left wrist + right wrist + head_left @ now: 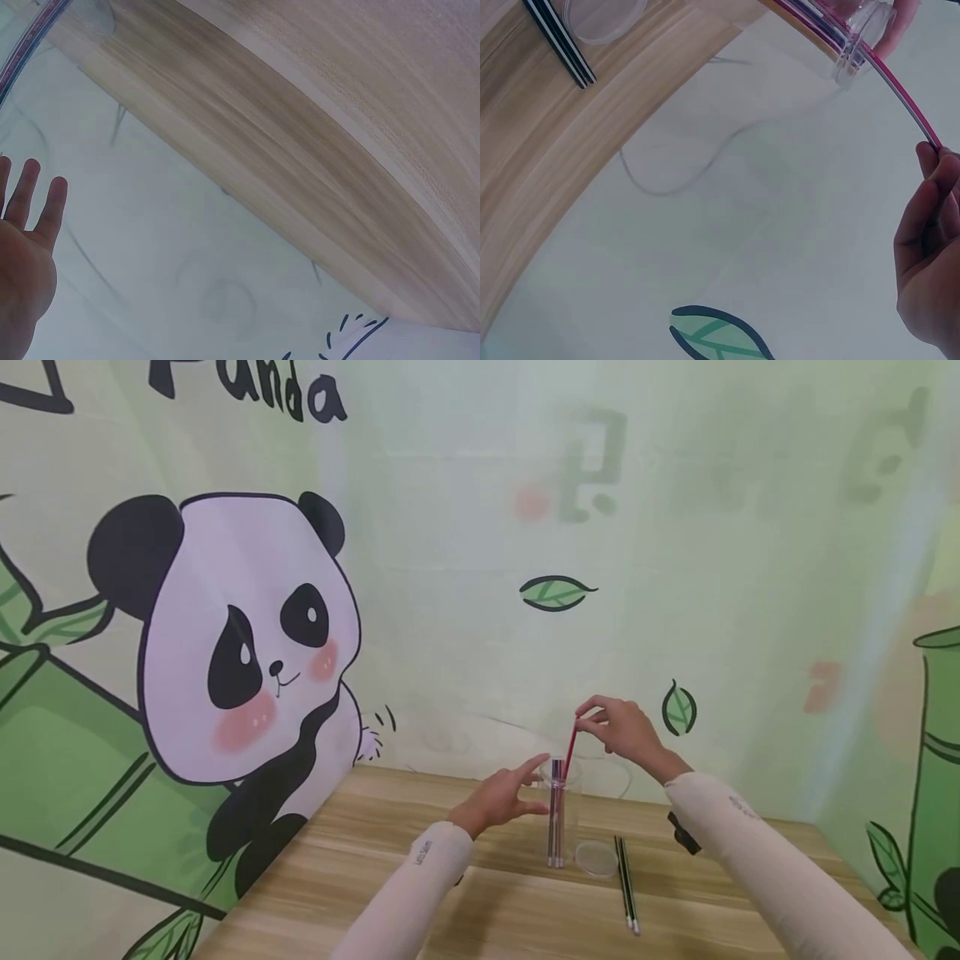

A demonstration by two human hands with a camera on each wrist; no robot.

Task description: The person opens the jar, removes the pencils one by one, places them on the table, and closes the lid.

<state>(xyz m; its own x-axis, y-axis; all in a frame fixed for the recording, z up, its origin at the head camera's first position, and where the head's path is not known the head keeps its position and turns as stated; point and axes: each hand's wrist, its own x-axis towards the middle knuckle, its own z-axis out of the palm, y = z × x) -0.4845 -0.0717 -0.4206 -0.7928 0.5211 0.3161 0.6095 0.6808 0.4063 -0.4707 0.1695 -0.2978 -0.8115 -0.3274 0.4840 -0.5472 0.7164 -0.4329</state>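
Fingertips of the right hand point(628, 728) pinch a red pencil point(571, 747) slanting into the clear jar point(574, 814), best slid along its own line to avoid snagging, while the left hand point(495, 797), fingers spread at the jar's side, could steady it

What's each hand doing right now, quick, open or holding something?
Left hand: open, fingers spread at the clear container.
Right hand: closed, pinching a red pencil by its upper end.
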